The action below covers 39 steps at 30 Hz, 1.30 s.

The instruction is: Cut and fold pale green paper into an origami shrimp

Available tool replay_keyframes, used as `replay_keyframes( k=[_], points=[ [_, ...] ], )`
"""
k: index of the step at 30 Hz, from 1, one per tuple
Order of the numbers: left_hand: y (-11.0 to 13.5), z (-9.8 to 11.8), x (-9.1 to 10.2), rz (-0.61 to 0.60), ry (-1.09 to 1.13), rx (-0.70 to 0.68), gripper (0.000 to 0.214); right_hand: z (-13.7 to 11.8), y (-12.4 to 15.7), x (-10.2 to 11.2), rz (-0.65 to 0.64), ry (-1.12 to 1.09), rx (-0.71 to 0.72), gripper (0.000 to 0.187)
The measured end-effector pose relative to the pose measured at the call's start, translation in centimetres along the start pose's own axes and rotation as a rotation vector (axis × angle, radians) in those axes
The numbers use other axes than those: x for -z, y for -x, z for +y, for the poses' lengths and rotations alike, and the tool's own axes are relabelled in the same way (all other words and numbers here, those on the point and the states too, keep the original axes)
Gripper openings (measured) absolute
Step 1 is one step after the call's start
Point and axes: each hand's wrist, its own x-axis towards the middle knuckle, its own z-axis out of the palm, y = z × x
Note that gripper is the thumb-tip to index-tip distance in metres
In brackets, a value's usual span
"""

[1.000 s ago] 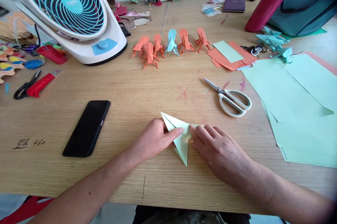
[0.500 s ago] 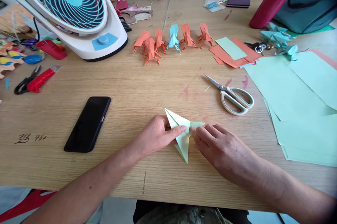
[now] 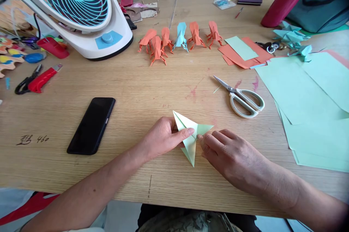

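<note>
Left hand [image 3: 163, 136] grasping folded green paper [image 3: 190, 149], thumb on top; right hand [image 3: 230, 154] curled at its edge (pinch or touch, cannot tell). Paper left of scissors [image 3: 231, 90], nearer worktop's front edge [image 3: 131, 195].

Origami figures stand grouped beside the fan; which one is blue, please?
The blue origami figure, third from the right; the other five origami figures are orange.

Wooden table [image 3: 131, 90], black phone [image 3: 92, 126], scissors [image 3: 241, 97], folded paper animals [image 3: 157, 48], white fan [image 3: 116, 43], green sheets [image 3: 317, 116]
</note>
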Motion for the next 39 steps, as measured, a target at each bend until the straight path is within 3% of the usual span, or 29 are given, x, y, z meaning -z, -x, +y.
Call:
replay_keyframes(
  k=[11, 18, 24, 29, 39],
  points=[
    [-0.1, -0.1, 0.0, -0.004, -0.076, -0.046, 0.018, 0.1, 0.0, 0.2, 0.006, -0.029, 0.022, 0.02],
    [0.1, -1.2, -0.6, 0.075, -0.275, -0.076, 0.018, -0.2, 0.1, 0.2, 0.015, -0.105, 0.027, 0.021],
    [0.1, -0.7, -1.7, 0.199, -0.538, -0.075, 0.021, 0.5, 0.2, 0.0, -0.003, -0.147, 0.0, 0.017],
    [0.0, -0.2, -2.6, 0.239, -0.637, -0.151, 0.005, 1.1, 0.0, 0.3, 0.005, -0.192, -0.04, 0.021],
    [1.0, -0.6, -3.6, 0.26, -0.732, -0.199, 0.032, 2.3, 0.0, 1.1, -0.069, -0.284, -0.184, 0.026]
  ],
)
